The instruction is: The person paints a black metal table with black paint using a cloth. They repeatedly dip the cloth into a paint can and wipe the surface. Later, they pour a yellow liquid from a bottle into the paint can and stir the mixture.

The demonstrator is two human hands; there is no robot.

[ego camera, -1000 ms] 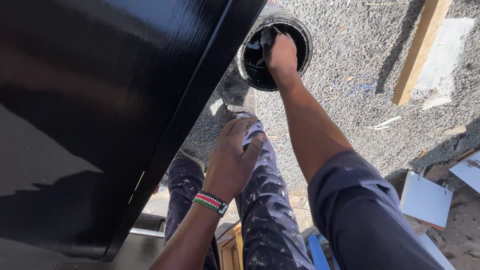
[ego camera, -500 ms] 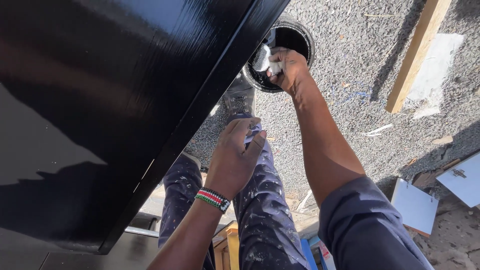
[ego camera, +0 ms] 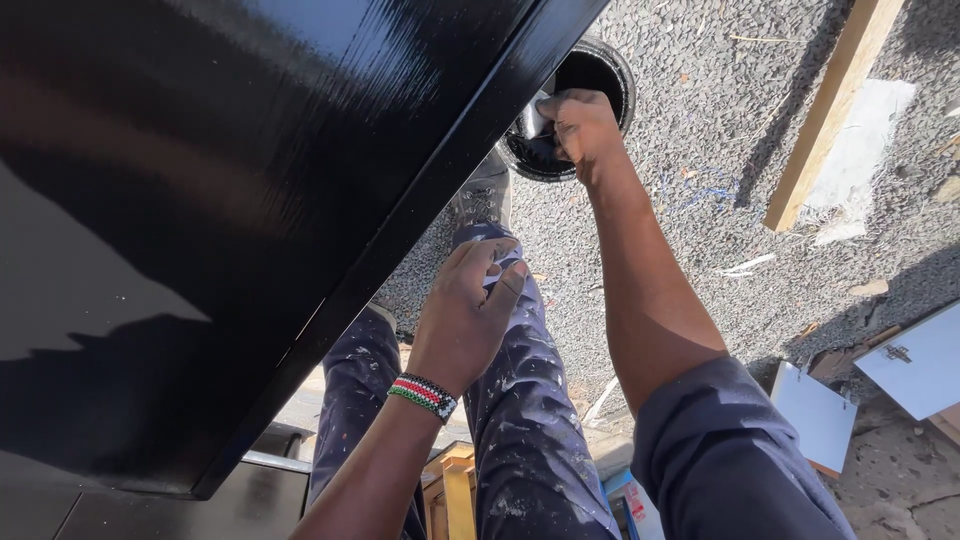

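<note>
A person's right hand (ego camera: 583, 125) reaches to the rim of a round black paint can (ego camera: 600, 75) standing on grey gravel ground (ego camera: 690, 110) at the upper centre of the frame. The fingers are curled tight around a small paint-soaked rag (ego camera: 530, 118), part grey-white and part black, held at the can's near edge just beside the lower edge of a glossy black panel (ego camera: 220, 200). That panel fills the left half of the frame and runs diagonally from the lower left to the top centre, its wet-looking surface catching the light.

The left hand (ego camera: 468, 310) rests at mid-frame on the person's knee, fingers loosely bent and spread over the paint-speckled dark blue trousers (ego camera: 530, 400), with nothing in its grasp. A beaded wristband (ego camera: 422, 396) in red, white, green and black circles that wrist.

A pale wooden batten (ego camera: 825, 110) lies across the gravel at the upper right. Two white boards (ego camera: 818, 415) sit at the lower right edge, one carrying a small metal hinge. A worn shoe (ego camera: 485, 195) shows on the gravel between the panel's edge and the can.
</note>
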